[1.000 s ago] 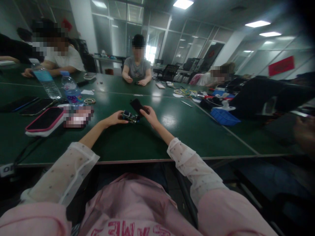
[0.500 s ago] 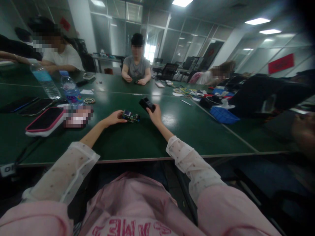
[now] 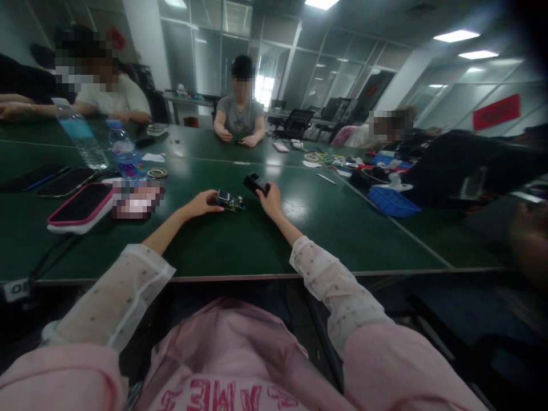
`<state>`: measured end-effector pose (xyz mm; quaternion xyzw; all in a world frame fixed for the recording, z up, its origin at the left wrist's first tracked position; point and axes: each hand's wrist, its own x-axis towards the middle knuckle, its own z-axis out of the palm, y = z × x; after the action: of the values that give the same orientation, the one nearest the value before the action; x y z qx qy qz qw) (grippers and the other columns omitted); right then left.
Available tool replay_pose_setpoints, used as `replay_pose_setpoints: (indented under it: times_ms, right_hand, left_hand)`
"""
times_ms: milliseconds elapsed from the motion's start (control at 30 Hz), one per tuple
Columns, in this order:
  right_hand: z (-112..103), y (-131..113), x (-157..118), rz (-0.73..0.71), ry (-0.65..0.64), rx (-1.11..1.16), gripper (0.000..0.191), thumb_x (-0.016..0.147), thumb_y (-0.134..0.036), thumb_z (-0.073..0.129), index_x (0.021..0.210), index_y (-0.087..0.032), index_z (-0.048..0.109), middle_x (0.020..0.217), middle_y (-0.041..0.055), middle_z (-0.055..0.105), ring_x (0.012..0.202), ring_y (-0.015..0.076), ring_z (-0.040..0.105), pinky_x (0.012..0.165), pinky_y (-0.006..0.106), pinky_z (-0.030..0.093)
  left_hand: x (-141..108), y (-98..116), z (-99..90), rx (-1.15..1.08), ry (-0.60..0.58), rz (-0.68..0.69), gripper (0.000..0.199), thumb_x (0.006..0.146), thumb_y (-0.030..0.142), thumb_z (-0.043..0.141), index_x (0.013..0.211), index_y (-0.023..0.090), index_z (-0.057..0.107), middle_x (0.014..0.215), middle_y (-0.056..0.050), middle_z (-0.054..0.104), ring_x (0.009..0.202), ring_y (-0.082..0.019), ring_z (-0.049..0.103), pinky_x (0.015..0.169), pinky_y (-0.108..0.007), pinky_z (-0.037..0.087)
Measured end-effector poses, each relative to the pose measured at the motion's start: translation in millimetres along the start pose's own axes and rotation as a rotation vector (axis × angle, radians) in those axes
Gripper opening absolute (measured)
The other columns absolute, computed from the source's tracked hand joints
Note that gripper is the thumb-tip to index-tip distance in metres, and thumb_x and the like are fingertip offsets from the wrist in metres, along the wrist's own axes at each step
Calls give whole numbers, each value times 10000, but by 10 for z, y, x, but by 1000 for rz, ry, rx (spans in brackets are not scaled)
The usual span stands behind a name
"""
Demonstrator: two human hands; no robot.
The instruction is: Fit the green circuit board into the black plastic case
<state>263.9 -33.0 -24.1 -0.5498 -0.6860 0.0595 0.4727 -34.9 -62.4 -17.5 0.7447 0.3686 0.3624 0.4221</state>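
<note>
My left hand (image 3: pixel 202 204) grips the left end of a small circuit board (image 3: pixel 232 201), fingers and thumb closed around its edge. A little screen and several components show on the board's upper face. To the right, my right hand (image 3: pixel 270 200) is closed on a black plastic case (image 3: pixel 256 182), which tilts with its far end to the upper left. A dark recess or window shows on the case. Board and case are a short gap apart, both over the green table (image 3: pixel 240 245).
At left are two water bottles (image 3: pixel 126 154), a pink-rimmed phone (image 3: pixel 81 204) and dark phones. A tape roll (image 3: pixel 157 173) lies behind them. Cables, a blue tray (image 3: pixel 393 201) and a pen-like stick (image 3: pixel 326 179) are at right. Other people sit around the table.
The view has shifted slightly. Both hands keep their holds on the board and the case, with hardly any movement between them.
</note>
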Motion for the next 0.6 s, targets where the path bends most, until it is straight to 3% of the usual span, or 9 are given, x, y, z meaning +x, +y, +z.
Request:
replay_pose_setpoints:
  times_ms: [233, 400, 600]
  right_hand:
    - [82, 71, -31, -18, -91, -40, 481, 835, -362, 643, 1247, -145, 521, 1208, 192, 543, 1178, 355, 503, 1025, 575, 416]
    - [81, 76, -32, -25, -58, -79, 613, 772, -373, 722, 1304, -161, 501, 1217, 177, 526, 1181, 364, 501, 1011, 588, 430]
    - [43, 22, -44, -15, -89, -105, 599, 769, -315, 733, 1302, -154, 514, 1228, 186, 527, 1194, 370, 501, 1005, 568, 439]
  left_hand:
    - [-18, 54, -8, 109, 18, 2, 553, 636, 368, 829, 1104, 170, 609, 1144, -99, 677, 1070, -254, 637, 995, -456, 446]
    - [-14, 41, -18, 189, 45, -33, 535, 608, 405, 836, 1044, 173, 630, 1083, -87, 674, 1019, -261, 633, 952, -448, 460]
    - [-10, 21, -55, 332, 40, -8, 570, 633, 464, 808, 1098, 179, 643, 1134, -97, 643, 1050, -274, 611, 959, -444, 443]
